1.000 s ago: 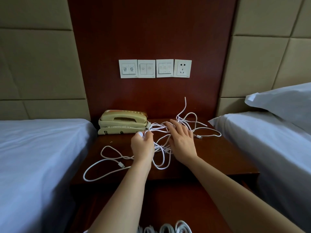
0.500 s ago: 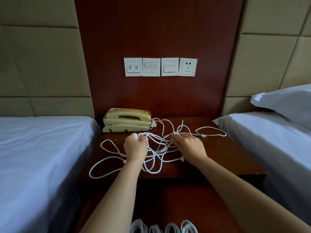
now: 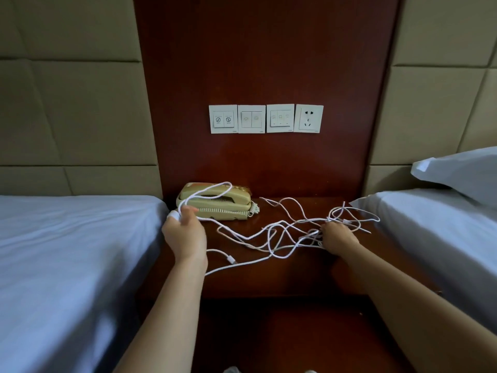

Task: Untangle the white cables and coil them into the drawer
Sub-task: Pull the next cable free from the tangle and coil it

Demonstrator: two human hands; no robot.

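Nightstand: dark red wood, polished, semi-gloss. Cables: white, smooth sheath; phone & switch plates: smooth plastic. Bed sheet: matt cloth, creased; wall panels: padded, matt.

A dark reddish wooden table carries a beige corded telephone at its 11 o'clock corner. White cables sprawl over it in loose tangled loops from the centre out to 2 o'clock, densest near 3 o'clock. One strand ending in a connector trails toward 7 o'clock.
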